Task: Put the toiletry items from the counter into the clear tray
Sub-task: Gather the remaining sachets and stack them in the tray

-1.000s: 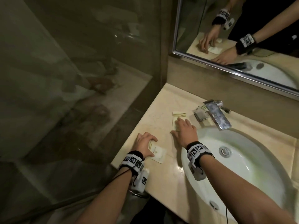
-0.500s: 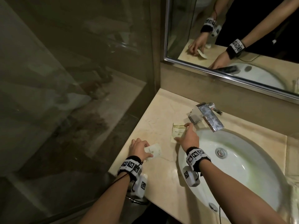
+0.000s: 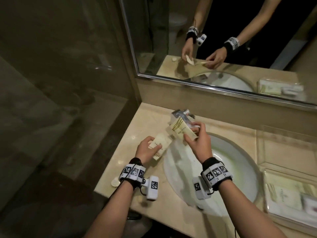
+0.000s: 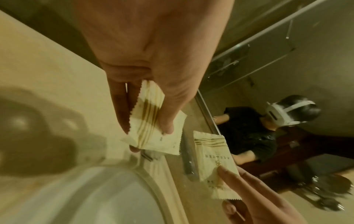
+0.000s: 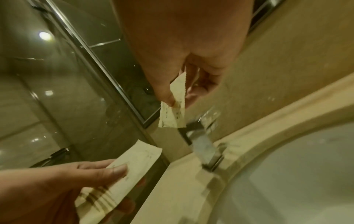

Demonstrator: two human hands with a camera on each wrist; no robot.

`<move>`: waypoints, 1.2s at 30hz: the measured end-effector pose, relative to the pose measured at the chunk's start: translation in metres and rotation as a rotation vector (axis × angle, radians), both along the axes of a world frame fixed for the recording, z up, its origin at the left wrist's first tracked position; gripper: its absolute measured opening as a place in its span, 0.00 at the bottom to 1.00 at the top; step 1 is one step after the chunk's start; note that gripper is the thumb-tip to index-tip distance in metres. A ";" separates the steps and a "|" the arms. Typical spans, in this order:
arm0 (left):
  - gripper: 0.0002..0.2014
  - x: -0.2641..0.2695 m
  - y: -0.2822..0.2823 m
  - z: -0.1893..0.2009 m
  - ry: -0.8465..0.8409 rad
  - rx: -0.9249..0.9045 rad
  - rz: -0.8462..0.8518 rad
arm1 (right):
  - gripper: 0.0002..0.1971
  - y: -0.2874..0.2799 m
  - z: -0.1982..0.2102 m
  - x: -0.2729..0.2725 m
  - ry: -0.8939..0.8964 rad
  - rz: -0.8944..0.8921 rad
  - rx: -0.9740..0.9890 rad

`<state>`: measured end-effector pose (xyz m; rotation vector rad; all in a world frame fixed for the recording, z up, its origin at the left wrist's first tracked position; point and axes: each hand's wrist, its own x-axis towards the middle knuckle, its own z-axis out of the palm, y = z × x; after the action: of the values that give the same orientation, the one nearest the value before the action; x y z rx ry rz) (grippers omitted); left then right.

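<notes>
Two flat cream toiletry packets with brown stripes are held above the counter. My left hand [image 3: 154, 148] grips one packet [image 3: 161, 146] by its striped end, thumb on top; the left wrist view shows this packet [image 4: 153, 130] between thumb and fingers. My right hand [image 3: 192, 131] pinches the other packet [image 3: 181, 130] in front of the faucet; it hangs from the fingertips in the right wrist view [image 5: 172, 112]. The clear tray [image 3: 291, 221] sits at the far right of the counter with several packets inside.
A white sink basin [image 3: 223, 169] lies under my right forearm, with the chrome faucet [image 3: 180, 113] behind it. A small round pale item [image 3: 115, 182] lies near the counter's front left edge. A glass partition stands at left and a mirror [image 3: 223, 48] above.
Both hands have lifted their packets off the counter and brought them closer together. The view has swung right, so the clear tray now shows.
</notes>
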<state>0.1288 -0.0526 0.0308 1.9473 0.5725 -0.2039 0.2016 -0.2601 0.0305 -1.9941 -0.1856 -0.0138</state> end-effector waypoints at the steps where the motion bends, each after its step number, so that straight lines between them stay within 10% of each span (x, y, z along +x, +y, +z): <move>1: 0.15 0.003 -0.013 0.005 -0.029 -0.009 -0.023 | 0.21 -0.016 0.007 -0.001 -0.016 -0.020 -0.003; 15: 0.19 0.018 -0.236 0.020 -0.147 -0.131 -0.237 | 0.12 -0.286 0.028 -0.053 0.017 -0.427 -0.002; 20: 0.20 0.009 -0.299 0.005 -0.116 -0.145 -0.284 | 0.28 -0.360 0.000 -0.075 0.249 -0.564 0.008; 36: 0.16 -0.016 -0.330 -0.016 -0.044 -0.048 -0.266 | 0.23 -0.377 -0.049 -0.062 0.634 -0.553 -0.165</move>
<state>0.1132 -0.3827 0.0148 1.9727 0.2756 -0.3379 0.1394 -0.6374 -0.0187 -2.0524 0.7908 0.2829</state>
